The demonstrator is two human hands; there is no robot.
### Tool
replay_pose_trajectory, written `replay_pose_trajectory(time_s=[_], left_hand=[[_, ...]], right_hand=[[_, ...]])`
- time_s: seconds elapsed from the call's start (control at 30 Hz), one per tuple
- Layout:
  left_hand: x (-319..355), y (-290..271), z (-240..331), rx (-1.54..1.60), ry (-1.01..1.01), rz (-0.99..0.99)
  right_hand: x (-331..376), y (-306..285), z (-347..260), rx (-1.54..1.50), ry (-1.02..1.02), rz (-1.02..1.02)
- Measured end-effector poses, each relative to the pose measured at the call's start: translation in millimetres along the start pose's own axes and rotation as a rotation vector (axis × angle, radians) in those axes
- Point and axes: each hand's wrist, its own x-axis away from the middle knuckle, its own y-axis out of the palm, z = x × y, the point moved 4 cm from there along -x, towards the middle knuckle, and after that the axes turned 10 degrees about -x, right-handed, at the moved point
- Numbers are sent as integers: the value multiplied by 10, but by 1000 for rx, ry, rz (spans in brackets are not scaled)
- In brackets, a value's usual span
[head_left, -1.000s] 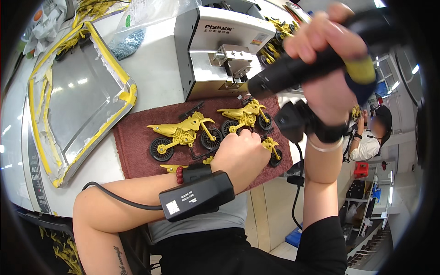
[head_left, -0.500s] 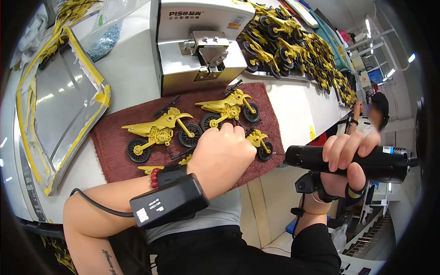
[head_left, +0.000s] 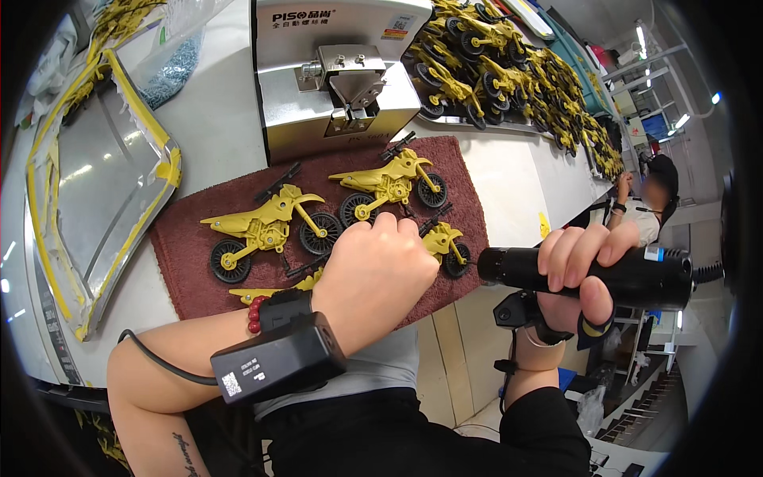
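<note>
My left hand (head_left: pixel 383 266) is closed over the rear part of a yellow toy motorcycle (head_left: pixel 442 238) on the maroon towel (head_left: pixel 187 274). Only its front fork, handlebar and black front wheel show past my knuckles. My right hand (head_left: pixel 579 266) is wrapped around a black electric screwdriver (head_left: pixel 513 266), held level. Its thin bit points left and ends close to that front wheel; whether they touch I cannot tell. Two more toy motorcycles, one at the left (head_left: pixel 262 226) and one at the back (head_left: pixel 391 181), lie on the towel. My left forearm partly hides another yellow toy part (head_left: pixel 274 292).
Behind the towel stands a silver screw feeder machine (head_left: pixel 338 87). A heap of toy motorcycles (head_left: pixel 509 75) fills a tray at the back right. At left is a yellow-taped metal tray (head_left: pixel 111 191), near a bag of small bluish pieces (head_left: pixel 173 71). Another person (head_left: pixel 652 199) sits at far right.
The screwdriver and my right hand have shifted left, bringing the bit nearer the motorcycle's front wheel. My left hand keeps its grip; the whole view has shifted slightly.
</note>
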Motion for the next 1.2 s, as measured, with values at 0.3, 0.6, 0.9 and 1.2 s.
replay_pose_trajectory(time_s=[0.3, 0.6, 0.9, 1.2], left_hand=[[-10, 8, 24, -19, -1, -18], [5, -54, 137, -279, -55, -254], [50, 68, 847, -142, -245, -2], [124, 563, 834, -430, -293, 40]], right_hand=[[-5, -50, -4, -119, -49, -248], [-175, -270, -471, -225, -157, -191], [-807, 24, -200, -345, -16, -231], [-1285, 846, 315, -208, -297, -13]])
